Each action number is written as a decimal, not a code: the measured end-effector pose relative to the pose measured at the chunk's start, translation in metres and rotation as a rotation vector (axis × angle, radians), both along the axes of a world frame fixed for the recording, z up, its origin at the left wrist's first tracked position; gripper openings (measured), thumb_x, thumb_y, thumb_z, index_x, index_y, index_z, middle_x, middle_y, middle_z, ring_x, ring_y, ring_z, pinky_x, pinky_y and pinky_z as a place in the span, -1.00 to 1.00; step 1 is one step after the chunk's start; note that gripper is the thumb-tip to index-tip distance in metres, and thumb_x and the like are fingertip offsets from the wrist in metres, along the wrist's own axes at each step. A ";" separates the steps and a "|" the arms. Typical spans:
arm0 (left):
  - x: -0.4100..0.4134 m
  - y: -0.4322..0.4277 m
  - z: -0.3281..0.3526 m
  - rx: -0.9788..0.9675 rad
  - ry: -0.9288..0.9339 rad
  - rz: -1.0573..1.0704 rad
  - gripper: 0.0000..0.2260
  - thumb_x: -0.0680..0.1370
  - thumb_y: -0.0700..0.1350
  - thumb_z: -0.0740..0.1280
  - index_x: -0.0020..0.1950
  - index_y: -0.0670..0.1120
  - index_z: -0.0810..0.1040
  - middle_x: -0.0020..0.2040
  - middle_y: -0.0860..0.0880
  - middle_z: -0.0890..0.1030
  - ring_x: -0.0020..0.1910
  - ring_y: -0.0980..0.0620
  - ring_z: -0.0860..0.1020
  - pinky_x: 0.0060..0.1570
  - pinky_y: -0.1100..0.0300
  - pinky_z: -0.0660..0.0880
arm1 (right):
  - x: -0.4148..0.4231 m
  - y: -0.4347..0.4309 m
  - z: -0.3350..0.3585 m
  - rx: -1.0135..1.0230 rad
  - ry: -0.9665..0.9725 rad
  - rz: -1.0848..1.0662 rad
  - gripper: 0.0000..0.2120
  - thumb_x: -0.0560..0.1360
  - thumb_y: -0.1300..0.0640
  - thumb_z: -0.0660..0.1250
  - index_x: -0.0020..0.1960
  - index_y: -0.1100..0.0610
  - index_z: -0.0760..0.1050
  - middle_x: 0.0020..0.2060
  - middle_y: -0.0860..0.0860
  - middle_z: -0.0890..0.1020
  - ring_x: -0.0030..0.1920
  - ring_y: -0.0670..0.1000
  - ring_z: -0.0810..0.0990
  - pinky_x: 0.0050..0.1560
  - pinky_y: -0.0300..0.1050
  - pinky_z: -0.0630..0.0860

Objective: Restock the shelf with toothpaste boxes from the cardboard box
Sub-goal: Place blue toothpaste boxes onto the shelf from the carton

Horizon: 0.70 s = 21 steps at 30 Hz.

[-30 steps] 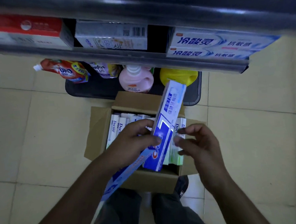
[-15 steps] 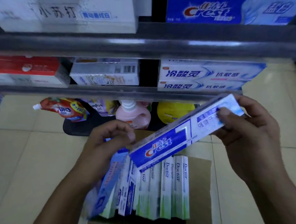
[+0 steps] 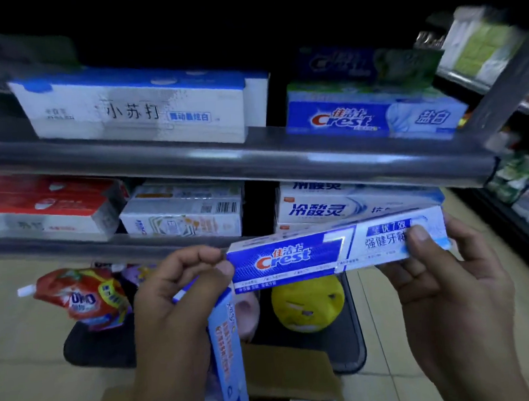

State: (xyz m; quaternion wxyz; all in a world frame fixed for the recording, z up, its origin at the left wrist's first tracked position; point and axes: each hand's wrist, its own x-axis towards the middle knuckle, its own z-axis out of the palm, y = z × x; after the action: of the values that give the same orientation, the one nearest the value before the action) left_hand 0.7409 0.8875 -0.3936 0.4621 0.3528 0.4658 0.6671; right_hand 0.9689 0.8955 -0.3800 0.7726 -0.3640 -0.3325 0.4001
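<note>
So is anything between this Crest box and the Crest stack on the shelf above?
Only the shelf rail runs between the held box and the stack; nothing else visible blocks the way.

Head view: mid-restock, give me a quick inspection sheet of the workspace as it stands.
Surface: grey shelf, two tiers stocked with toothpaste boxes, dark gap between stacks on each.
Job's things: Crest box held lengthwise in front of lower tier; light-blue box hanging down; cardboard box on the floor below.
Clutter: red pouch, yellow bottle on dark tray.
Hands: right hand grips Crest box's right end; left hand grips light-blue box, fingertips at Crest box's left end.
Cables: nothing seen.
Surroundings: tiled floor; another rack at right.
</note>
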 end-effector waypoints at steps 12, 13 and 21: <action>0.018 0.012 0.098 0.265 0.085 -0.099 -0.73 0.35 -0.14 0.50 0.02 0.08 0.76 -0.08 -0.02 0.77 -0.14 0.07 0.73 -0.23 0.25 0.57 | 0.023 0.004 0.079 0.069 -0.141 -0.183 -0.69 0.25 0.09 0.55 -0.01 0.06 0.66 -0.06 0.00 0.72 -0.21 0.01 0.71 -0.30 -0.16 0.62; 0.020 0.016 0.109 0.292 0.099 -0.126 -0.74 0.42 -0.17 0.46 0.04 0.10 0.76 -0.06 0.00 0.77 -0.09 0.09 0.73 -0.21 0.30 0.57 | 0.027 0.007 0.088 0.060 -0.206 -0.212 -0.65 0.25 0.05 0.56 0.02 0.07 0.66 -0.10 -0.03 0.74 -0.27 -0.03 0.67 -0.35 -0.20 0.57; 0.045 0.064 0.156 0.235 0.227 -0.330 -0.73 0.48 -0.14 0.35 0.05 0.13 0.76 -0.01 -0.01 0.76 -0.05 0.03 0.74 -0.19 0.32 0.58 | 0.065 0.049 0.129 -0.042 -0.411 -0.283 -0.66 0.44 0.14 0.57 0.19 0.00 0.67 0.00 -0.02 0.75 0.00 0.07 0.71 -0.02 0.03 0.64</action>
State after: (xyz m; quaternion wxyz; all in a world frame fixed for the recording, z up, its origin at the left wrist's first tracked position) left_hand 0.7858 0.9518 -0.2374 0.4652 0.5484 0.3698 0.5883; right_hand 1.0338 0.9448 -0.2512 0.7293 -0.4965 -0.4201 0.2123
